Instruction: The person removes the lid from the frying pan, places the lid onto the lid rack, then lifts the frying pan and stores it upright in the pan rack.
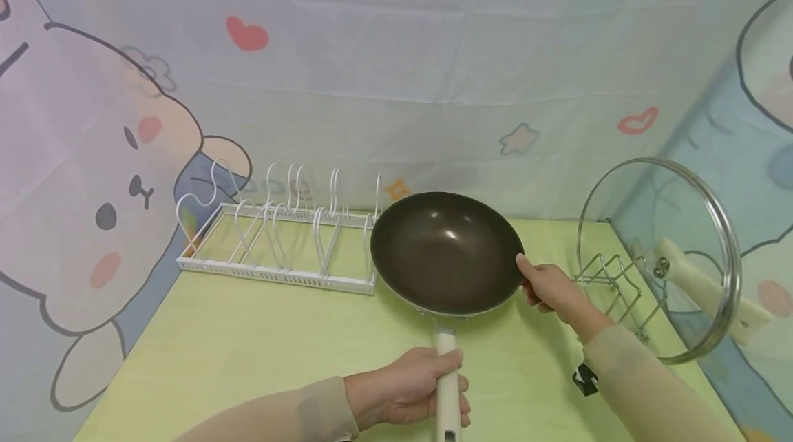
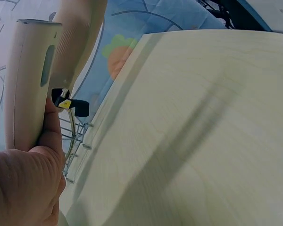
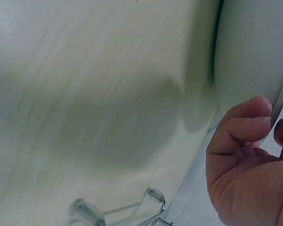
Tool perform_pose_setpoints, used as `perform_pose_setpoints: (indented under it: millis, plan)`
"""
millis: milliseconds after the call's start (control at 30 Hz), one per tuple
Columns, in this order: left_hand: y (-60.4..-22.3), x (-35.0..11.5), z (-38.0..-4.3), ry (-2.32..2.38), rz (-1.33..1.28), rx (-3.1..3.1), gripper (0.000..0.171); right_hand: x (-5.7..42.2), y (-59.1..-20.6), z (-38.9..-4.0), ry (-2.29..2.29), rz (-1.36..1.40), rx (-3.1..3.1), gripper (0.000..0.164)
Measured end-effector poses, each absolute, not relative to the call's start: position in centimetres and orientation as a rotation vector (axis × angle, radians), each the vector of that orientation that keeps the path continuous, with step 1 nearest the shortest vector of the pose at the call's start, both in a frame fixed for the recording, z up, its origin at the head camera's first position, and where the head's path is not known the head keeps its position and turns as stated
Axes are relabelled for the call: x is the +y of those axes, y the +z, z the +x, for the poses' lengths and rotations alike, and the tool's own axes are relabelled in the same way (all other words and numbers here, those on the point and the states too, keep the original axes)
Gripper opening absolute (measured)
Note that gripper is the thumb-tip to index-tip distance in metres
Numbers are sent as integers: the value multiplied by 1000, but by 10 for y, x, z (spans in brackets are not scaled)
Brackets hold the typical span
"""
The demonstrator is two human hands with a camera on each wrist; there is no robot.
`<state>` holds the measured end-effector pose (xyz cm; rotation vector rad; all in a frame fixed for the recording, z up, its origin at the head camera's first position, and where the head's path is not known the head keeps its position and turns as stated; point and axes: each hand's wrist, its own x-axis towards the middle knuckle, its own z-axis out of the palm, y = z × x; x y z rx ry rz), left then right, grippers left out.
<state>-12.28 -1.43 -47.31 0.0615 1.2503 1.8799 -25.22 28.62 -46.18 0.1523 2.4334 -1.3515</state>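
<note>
A frying pan with a dark brown inside and a long cream handle is tipped toward me in the head view, its inside showing. My left hand grips the handle, thumb over the top and fingers around it. At the rim's right side, my right hand pinches the edge between thumb and fingers. The left wrist view shows the handle's end above the hand. Seen from the right wrist, the pan's pale outer side stands above the table, beside my curled fingers.
A white rack with upright wire dividers stands at the back left, close beside the pan. On the right, a glass lid with a metal rim and cream handle stands upright at a silver wire rack. A printed cloth hangs behind the table.
</note>
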Motion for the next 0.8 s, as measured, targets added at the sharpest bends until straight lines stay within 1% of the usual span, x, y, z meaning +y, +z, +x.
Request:
perform_pose_setpoints:
  millis: [100,233,467,633,800]
  plan:
    - [-473,-14,-124,1883,56,1238,30,286,-463,-243,-1375,170,2387,67]
    - [-474,-14,-127,1886,48,1208,28,286,-465,-227,-1390,194,2330,69]
    - [-480,-12,-133,1893,46,1179,30,280,-473,-189,-1485,237,2177,64]
    - [-481,-10,-137,1918,25,1201,30,271,-477,-161,-1537,178,2023,60]
    - [-482,-6,-139,1934,2,1208,24,263,-479,-139,-1568,132,1900,58]
